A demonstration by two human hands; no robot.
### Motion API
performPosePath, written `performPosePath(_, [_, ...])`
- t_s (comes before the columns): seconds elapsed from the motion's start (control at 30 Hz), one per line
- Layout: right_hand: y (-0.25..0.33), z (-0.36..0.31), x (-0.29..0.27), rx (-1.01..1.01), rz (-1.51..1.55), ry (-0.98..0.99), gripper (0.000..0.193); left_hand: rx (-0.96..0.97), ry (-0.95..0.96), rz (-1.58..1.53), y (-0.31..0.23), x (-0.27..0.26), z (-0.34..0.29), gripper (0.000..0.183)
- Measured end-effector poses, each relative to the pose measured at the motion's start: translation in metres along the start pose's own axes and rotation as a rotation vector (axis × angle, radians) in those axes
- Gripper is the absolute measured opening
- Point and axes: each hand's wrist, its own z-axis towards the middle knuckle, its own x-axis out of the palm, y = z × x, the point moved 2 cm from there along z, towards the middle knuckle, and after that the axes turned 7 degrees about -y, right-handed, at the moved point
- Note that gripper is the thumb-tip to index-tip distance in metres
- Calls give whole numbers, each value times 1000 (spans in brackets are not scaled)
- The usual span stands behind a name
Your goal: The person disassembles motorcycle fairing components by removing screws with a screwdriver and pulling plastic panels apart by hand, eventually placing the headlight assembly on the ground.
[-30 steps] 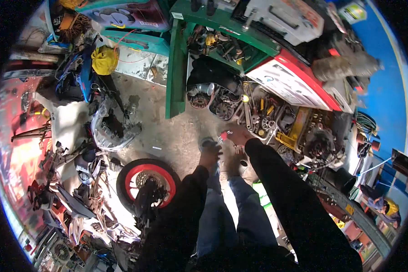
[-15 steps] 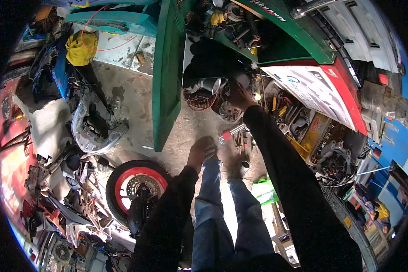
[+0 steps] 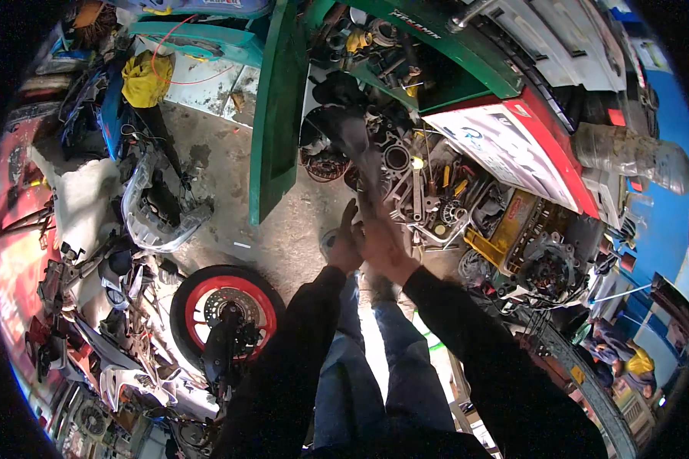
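Observation:
My right hand is closed on the lower end of a dark, flat, curved piece that looks like a black plastic panel. Motion smears the panel, so its exact kind is unclear. It slants up and left above a heap of metal engine parts. Close beside the right hand, almost touching it, is my left hand, its fingers stretched out and pointing up; no object shows in it. Under the panel's left side lies a round part with copper-coloured windings, partly covered.
A green cabinet door stands upright to the left of the heap. Wrenches and other tools lie to the right, beside a yellow tray. A red-rimmed wheel is at lower left. Another person is at far right.
My right hand has come back from the heap toward me, drawing the dark panel with it. My left hand has moved slightly up and right, beside the right hand.

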Motion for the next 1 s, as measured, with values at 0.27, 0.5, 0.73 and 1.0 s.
performPosePath(0.27, [-24, -29, -28, -53, 354, 230, 42, -94, -64, 319, -49, 7, -25, 47])
performPosePath(0.5, [-172, 67, 35, 287, 128, 37, 36, -112, -174, 131, -1, -46, -63, 42])
performPosePath(0.73, [-354, 136, 147, 25, -102, -29, 54, -275, -315, -11, 82, -69, -55, 39])
performPosePath(1.0, [-342, 166, 196, 94, 451, -171, 44, -331, -378, -193, 63, -100, -22, 44])
